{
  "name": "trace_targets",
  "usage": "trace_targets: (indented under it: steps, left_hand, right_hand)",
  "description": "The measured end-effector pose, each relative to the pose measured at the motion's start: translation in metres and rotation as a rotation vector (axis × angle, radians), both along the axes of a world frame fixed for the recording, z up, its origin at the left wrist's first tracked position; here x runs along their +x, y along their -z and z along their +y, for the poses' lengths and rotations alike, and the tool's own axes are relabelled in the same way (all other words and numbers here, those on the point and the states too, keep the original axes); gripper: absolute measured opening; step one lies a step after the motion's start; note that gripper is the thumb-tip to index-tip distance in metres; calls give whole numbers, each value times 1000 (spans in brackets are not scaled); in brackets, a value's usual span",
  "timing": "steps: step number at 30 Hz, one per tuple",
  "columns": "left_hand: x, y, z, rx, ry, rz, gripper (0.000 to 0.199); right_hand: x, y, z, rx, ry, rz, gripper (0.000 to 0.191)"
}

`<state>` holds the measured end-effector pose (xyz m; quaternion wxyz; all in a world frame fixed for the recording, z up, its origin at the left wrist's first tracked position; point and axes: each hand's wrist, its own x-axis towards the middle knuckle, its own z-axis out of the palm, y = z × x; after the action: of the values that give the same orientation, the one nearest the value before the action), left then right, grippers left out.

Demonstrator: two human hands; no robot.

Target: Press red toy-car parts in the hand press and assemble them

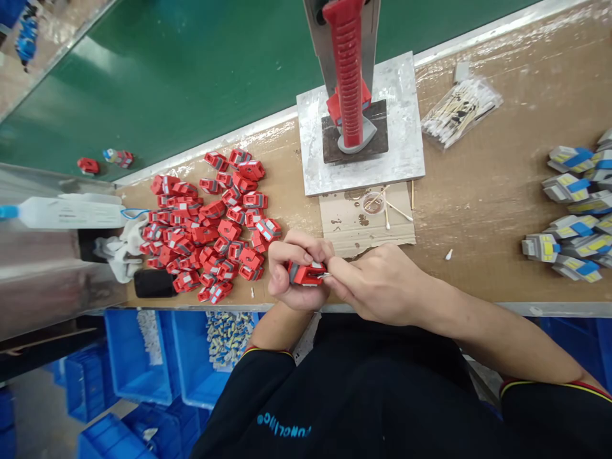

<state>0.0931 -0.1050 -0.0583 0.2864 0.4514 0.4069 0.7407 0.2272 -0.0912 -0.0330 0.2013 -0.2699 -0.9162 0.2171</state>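
Note:
Near the table's front edge, my left hand [297,271] is wrapped round a red and grey toy part [308,274]. My right hand [382,284] meets it from the right, its fingers pinched at the part's right end. Something small and thin shows at those fingertips, too small to make out. Left of my hands lies a large heap of similar red parts [205,233]. Just beyond my hands is a piece of cardboard [339,223] with dark stains, a small round clear dish [373,203] and several cotton swabs [399,212].
A press with a red handle [351,76] stands on a metal plate [406,146]. Bagged swabs [461,111] lie right of it. Grey, yellow and blue parts [574,242] sit far right. A white bottle [71,212] is at the left; blue bins [138,376] stand below the edge.

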Motion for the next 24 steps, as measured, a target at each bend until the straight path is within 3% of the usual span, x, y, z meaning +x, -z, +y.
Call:
trace_targets:
  steps: [4,7,9,11,13,15,18,21,24]
  left_hand:
    - [-11,2,6,10,-9,2,46]
    - [-36,-3,17,29,-70,168,42]
    - [-59,-10,22,-47,-32,468,38]
    - [-79,-17,24,-242,162,926,29]
    - [-93,-19,22,-378,276,1295,22]
    - [-103,-16,20,-391,302,1484,20]
    - [-114,-8,17,-300,284,1493,23]
    - [-124,-6,15,-254,149,1231,26]
    - [-134,-11,16,-270,119,958,30]
  right_hand:
    - [8,-2,7,-18,10,194,47]
    - [21,-8,17,-60,113,363,45]
    - [30,-11,23,-103,265,457,46]
    - [36,-11,27,-150,397,509,49]
    - [40,-9,27,-177,462,519,52]
    - [41,-7,27,-176,490,511,53]
    - [41,-8,28,-141,508,444,55]
    - [49,-14,36,-83,519,302,53]
    - [73,-12,51,-12,572,180,43]
